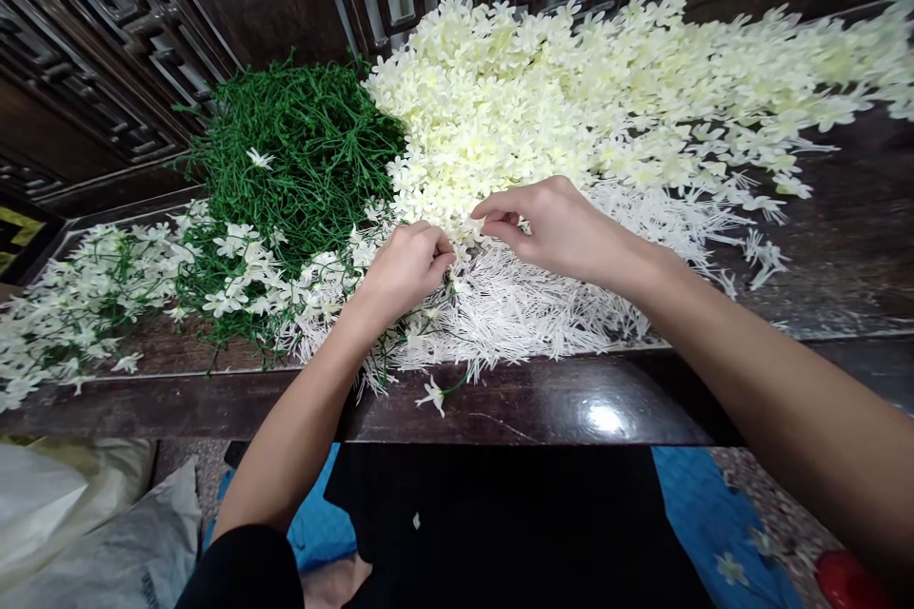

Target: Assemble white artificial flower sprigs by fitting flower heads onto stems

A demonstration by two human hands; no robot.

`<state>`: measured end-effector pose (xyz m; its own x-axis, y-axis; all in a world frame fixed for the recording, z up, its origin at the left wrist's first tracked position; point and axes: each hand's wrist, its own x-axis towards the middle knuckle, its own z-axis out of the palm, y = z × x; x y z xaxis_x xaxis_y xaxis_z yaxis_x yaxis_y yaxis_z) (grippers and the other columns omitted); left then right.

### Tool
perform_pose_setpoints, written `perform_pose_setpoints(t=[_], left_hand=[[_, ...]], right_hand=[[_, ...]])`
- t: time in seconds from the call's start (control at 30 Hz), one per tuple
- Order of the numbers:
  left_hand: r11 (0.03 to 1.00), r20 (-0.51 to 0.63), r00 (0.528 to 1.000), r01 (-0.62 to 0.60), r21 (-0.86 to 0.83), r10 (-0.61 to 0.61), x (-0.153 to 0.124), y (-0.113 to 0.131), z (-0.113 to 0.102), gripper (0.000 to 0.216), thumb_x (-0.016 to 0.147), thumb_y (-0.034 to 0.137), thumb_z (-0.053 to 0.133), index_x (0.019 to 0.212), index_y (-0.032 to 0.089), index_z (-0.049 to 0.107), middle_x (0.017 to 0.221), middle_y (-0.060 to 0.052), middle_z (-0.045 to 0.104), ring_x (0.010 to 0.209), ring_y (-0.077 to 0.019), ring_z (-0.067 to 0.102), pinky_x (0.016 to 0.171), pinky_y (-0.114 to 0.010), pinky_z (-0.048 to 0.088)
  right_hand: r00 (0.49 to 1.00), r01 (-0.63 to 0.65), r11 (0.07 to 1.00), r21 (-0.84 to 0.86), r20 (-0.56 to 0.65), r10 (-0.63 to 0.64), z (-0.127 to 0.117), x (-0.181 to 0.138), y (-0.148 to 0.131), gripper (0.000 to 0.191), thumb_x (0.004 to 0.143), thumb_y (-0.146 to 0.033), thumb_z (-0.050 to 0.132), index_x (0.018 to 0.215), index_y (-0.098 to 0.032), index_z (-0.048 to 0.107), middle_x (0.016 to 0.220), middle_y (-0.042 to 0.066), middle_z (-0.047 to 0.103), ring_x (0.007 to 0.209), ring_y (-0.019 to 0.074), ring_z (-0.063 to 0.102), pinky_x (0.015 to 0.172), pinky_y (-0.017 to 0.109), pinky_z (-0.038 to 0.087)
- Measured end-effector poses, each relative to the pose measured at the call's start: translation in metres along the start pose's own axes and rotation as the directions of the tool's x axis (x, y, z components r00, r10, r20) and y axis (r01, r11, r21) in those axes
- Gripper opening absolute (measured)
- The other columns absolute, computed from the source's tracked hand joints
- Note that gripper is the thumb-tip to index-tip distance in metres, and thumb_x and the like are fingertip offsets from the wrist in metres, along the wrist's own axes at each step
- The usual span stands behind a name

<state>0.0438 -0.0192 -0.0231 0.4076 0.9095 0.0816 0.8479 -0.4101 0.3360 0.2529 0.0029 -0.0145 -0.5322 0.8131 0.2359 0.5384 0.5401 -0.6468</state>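
Observation:
My left hand [407,265] is closed in a fist over a green stem with white flowers; part of the stem trails toward the table's front edge. My right hand [549,224] pinches a small cream flower between thumb and forefinger, right beside the left hand. Both hands rest over a heap of thin white plastic stamens [543,304]. Behind them lies a big pile of loose cream flower heads [571,95]. To the left sits a tangle of bare green stems [300,147].
Finished stems with white flowers [92,295] lie along the left of the dark wooden table [571,404]. Carved dark wooden panels [107,29] stand behind. White sacks [86,523] sit on the floor at lower left, a blue cloth [700,514] under my lap.

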Motion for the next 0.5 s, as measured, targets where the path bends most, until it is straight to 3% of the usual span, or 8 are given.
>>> perform_pose_setpoints(t=[0.2,0.5], left_hand=[[0.998,-0.025,0.999,0.029,-0.052,-0.03,0.0,0.003,-0.005,0.012,0.086,0.02,0.055,0.075,0.017,0.061,0.081,-0.007,0.066,0.076,-0.0212,0.058,0.068,-0.035,0.043],[0.988,-0.261,0.965,-0.037,-0.153,-0.005,0.0,0.006,-0.015,0.009,0.082,0.02,0.059,0.073,0.018,0.061,0.075,-0.002,0.068,0.069,-0.0159,0.058,0.065,-0.03,0.044]], right_hand=[[0.999,-0.014,0.999,0.04,0.052,0.012,-0.005,0.0,-0.006,0.026,0.085,-0.024,0.06,0.105,-0.018,0.075,0.085,0.005,0.077,0.076,0.0242,0.071,0.076,0.048,0.055],[0.993,-0.061,0.989,0.132,0.106,0.048,-0.011,0.0,-0.014,0.009,0.08,-0.023,0.063,0.089,-0.02,0.063,0.082,0.004,0.075,0.07,0.0214,0.068,0.066,0.039,0.049]])
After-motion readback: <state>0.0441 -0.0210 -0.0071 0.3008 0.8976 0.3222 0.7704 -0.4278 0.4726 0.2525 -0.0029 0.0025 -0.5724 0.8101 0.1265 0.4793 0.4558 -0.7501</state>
